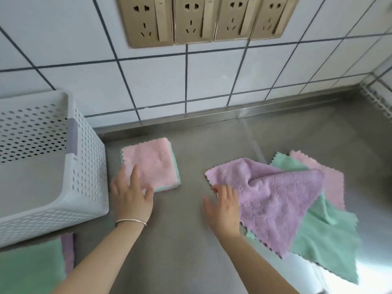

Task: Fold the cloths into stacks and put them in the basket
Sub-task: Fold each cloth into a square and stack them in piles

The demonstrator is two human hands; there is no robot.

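A folded stack with a pink cloth on top (151, 164) and green edges beneath lies on the steel counter, right of the white perforated basket (89, 166). My left hand (131, 194) rests flat on the stack's near left corner, fingers straight. On the right lies a loose pile: a purple cloth (275, 200) on top, a green cloth (326, 240) and a pink cloth (333, 183) under it. My right hand (223, 206) touches the purple cloth's left edge; whether its fingers pinch the fabric I cannot tell. The basket looks empty.
Another folded stack, green on top (29, 266) with purple beneath, lies at the lower left in front of the basket. A tiled wall with several sockets (207, 18) rises behind the counter (186, 240). The counter's back right corner meets a side wall.
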